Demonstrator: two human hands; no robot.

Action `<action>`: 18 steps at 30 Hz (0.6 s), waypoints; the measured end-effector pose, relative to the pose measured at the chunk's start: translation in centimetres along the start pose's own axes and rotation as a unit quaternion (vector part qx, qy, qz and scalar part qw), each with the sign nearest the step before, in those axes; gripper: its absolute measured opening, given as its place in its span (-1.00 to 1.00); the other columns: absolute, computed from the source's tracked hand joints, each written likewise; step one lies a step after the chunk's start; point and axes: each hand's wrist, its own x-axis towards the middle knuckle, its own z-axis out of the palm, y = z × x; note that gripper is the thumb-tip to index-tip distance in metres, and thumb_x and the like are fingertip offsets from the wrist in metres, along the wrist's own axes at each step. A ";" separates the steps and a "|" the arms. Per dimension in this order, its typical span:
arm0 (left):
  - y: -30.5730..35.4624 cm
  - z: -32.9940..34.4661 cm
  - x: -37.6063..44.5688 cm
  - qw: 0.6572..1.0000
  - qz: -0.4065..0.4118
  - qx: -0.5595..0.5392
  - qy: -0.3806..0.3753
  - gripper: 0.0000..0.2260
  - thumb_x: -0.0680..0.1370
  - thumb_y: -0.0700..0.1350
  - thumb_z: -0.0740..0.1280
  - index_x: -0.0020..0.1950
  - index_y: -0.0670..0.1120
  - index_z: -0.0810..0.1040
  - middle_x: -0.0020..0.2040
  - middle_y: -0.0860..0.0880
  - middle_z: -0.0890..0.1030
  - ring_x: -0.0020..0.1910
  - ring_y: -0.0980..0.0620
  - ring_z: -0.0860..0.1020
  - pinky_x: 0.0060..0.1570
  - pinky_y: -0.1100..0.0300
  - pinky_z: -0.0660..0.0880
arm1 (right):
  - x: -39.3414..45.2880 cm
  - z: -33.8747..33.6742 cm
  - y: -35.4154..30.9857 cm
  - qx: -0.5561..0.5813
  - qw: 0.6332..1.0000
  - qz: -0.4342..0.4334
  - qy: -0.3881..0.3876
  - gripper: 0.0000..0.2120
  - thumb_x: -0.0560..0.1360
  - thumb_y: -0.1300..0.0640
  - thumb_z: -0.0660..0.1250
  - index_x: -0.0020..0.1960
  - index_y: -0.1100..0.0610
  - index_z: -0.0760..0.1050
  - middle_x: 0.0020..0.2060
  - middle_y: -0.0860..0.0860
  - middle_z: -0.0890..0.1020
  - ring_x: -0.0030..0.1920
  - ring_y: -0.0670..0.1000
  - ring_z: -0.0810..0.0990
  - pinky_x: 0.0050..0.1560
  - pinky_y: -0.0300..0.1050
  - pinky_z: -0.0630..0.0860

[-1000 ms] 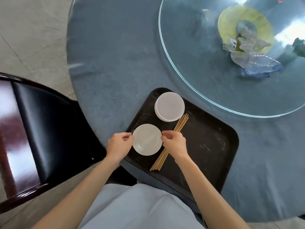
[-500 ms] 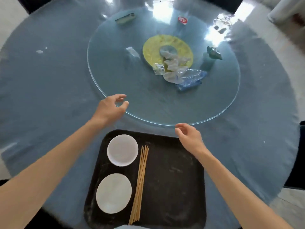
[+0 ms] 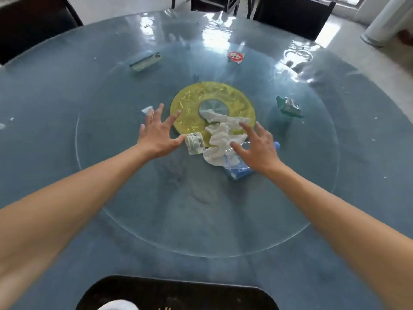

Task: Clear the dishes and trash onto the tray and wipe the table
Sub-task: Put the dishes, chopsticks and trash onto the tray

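**Both hands reach the trash heap**

The crumpled white tissue and plastic wrappers lie mid-turntable. Left hand and right hand, at the tray a moment ago, now hover beside them, each grip spread, holding nothing. Gathering comes next.

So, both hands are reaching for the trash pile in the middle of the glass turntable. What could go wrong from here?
1. The pile is loose: white tissue, crushed plastic bottle and a small wrapper. One grab by the open left hand and right hand may drop pieces.
2. The glass turntable might rotate if pushed.
3. The tray is far back, so trash could fall on the way.
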 end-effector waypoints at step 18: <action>-6.3 6.4 10.0 0.993 0.063 0.065 0.079 -0.68 0.67 -0.07 0.25 0.42 -0.06 0.51 0.35 -0.20 0.46 0.36 -0.26 0.38 0.25 -0.20 0.44 | 12.4 6.6 -0.3 -0.193 0.971 -0.113 -0.083 -0.40 0.55 -0.39 0.24 0.51 -0.20 0.30 0.34 0.17 0.30 0.33 0.27 0.30 0.35 0.26 0.38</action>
